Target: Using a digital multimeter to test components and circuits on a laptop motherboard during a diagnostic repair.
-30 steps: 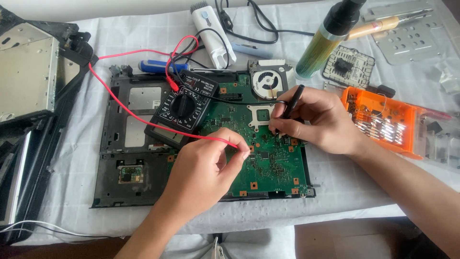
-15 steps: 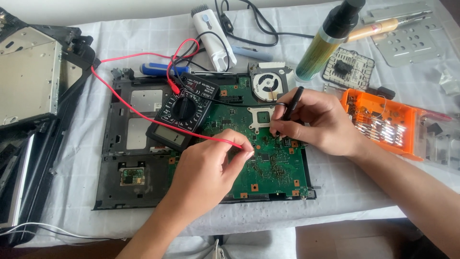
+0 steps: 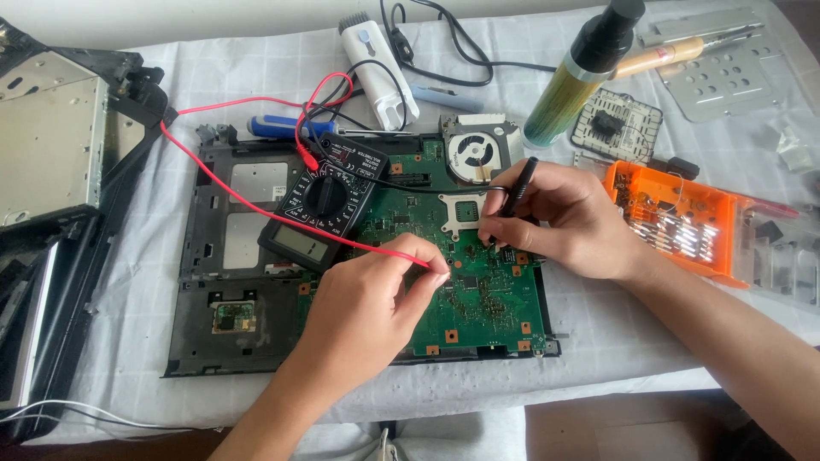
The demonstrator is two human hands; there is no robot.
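A green laptop motherboard [image 3: 491,299] lies in a black chassis frame [image 3: 231,256] on the white cloth. My left hand [image 3: 376,303] pinches the red probe [image 3: 431,263] with its tip down on the board's middle. My right hand [image 3: 559,218] holds the black probe [image 3: 515,186] like a pen, its tip touching the board near the silver processor socket [image 3: 464,212]. A black multimeter [image 3: 323,205] rests tilted on the frame's upper part, its red lead [image 3: 231,192] looping left and back to my left hand.
A round cooling fan [image 3: 474,155] sits at the board's top. An orange parts box [image 3: 675,224] lies right of my right hand. A green bottle [image 3: 581,72], white brush tool [image 3: 376,64], blue screwdriver [image 3: 278,126], perforated metal plate [image 3: 726,72] and dismantled laptop lid [image 3: 51,162] surround the work.
Both probes stay on the board. My hands have shifted only very slightly, and the multimeter and leads are where they were.
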